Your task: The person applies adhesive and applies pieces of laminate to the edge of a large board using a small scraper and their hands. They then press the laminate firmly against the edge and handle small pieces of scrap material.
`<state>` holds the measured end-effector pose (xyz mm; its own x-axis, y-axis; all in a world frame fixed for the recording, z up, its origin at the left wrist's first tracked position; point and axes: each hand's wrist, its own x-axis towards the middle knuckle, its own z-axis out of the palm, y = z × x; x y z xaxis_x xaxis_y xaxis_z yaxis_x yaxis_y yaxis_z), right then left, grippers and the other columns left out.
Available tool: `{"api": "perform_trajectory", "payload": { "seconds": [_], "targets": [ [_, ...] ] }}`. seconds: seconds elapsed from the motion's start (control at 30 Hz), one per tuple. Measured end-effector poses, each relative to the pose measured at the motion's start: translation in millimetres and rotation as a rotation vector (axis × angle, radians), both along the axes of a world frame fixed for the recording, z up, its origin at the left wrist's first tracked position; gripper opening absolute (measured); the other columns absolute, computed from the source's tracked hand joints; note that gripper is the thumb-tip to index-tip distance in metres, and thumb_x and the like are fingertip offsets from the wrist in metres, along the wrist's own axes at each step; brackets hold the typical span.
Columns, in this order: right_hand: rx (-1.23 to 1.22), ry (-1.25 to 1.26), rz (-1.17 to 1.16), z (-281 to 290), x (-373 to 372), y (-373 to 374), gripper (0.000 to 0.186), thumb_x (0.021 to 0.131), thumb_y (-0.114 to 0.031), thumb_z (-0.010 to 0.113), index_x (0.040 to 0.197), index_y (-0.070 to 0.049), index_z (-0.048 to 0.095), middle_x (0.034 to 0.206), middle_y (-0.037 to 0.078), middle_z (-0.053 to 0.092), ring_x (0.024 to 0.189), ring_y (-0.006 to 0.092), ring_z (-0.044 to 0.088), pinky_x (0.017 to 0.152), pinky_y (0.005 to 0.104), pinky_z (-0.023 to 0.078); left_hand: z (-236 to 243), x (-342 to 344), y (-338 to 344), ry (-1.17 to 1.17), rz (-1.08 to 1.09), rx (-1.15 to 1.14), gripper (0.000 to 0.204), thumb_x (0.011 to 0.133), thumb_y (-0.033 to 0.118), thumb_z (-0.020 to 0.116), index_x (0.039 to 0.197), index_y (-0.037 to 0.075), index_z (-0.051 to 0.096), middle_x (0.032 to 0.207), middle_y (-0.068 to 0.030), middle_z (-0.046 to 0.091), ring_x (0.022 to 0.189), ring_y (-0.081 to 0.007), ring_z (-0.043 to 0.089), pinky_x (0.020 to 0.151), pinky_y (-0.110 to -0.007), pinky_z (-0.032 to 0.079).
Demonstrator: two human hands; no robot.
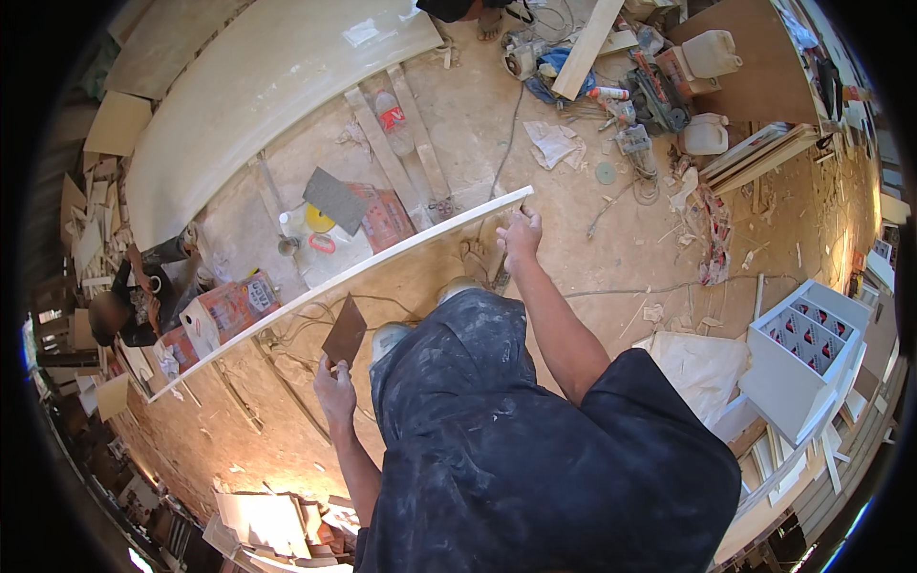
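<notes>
A long narrow board with a white edge [382, 256] runs slantwise in front of my legs, from the far left to a raised end at the right. My right hand [522, 239] is at that right end, its fingers bent against the board. My left hand [335, 390] pinches a small brown rectangular sheet [346, 332], which looks like sandpaper, held upright on the near side of the board. Beyond the board, a grey sheet [335, 200] rests partly on a red carton [384, 218], beside a yellow round lid [319, 219].
A large pale panel [287, 76] lies on supports at the far left. A plastic bottle [394, 122] lies between wooden strips. Tools, cables and white jugs [712, 54] crowd the far right. A white cabinet [800, 339] stands right. Another person [143, 296] crouches at left.
</notes>
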<state>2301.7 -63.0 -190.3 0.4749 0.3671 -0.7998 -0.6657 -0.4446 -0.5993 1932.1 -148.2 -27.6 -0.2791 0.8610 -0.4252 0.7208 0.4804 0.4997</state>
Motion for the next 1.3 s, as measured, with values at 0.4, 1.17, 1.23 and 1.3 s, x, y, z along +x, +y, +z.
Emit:
{"api": "perform_trajectory", "payload": {
  "seconds": [0.4,1.17,1.23,1.3],
  "targets": [
    [-0.008,-0.119,0.132,-1.0,18.5,-7.6,0.034,0.095,-0.023,0.054,0.124,-0.009,0.043,0.091,0.007,0.056,0.057,0.0144,0.055,0.041,0.0239,0.040,1.1,5.1,-1.2,-0.013,0.017,-0.053,0.033,0.090,0.004,0.055,0.122,0.001,0.058,0.100,-0.0172,0.069,0.079,-0.0257,0.068,0.072,-0.035,0.051],
    [0.341,-0.470,1.308,46.0,-139.6,-30.1,0.036,0.092,-0.025,0.061,0.121,-0.004,0.057,0.091,0.017,0.067,0.084,0.0231,0.065,0.077,0.0361,0.049,-147.1,-133.0,-216.7,-0.269,1.097,0.072,0.052,0.085,0.000,0.053,0.135,-0.001,0.036,0.097,-0.0107,0.059,0.078,-0.0234,0.065,0.059,-0.033,0.058],
    [0.368,-0.494,1.454,56.0,-173.4,-39.8,0.036,0.092,-0.025,0.061,0.121,-0.005,0.057,0.090,0.016,0.067,0.082,0.0225,0.065,0.074,0.0351,0.050,-159.9,-144.2,-248.0,-0.330,1.237,0.086,0.055,0.085,0.000,0.052,0.136,0.000,0.034,0.098,-0.0122,0.059,0.078,-0.0254,0.065,0.059,-0.035,0.058],
    [0.405,-0.501,1.563,61.9,-202.1,-48.3,0.036,0.093,-0.025,0.060,0.122,-0.004,0.057,0.089,0.014,0.066,0.077,0.0197,0.064,0.068,0.0322,0.050,-149.4,-145.9,-258.7,-0.473,1.378,0.082,0.056,0.085,0.000,0.052,0.137,0.001,0.033,0.100,-0.0134,0.059,0.077,-0.0256,0.065,0.059,-0.037,0.058]
  ]
}}
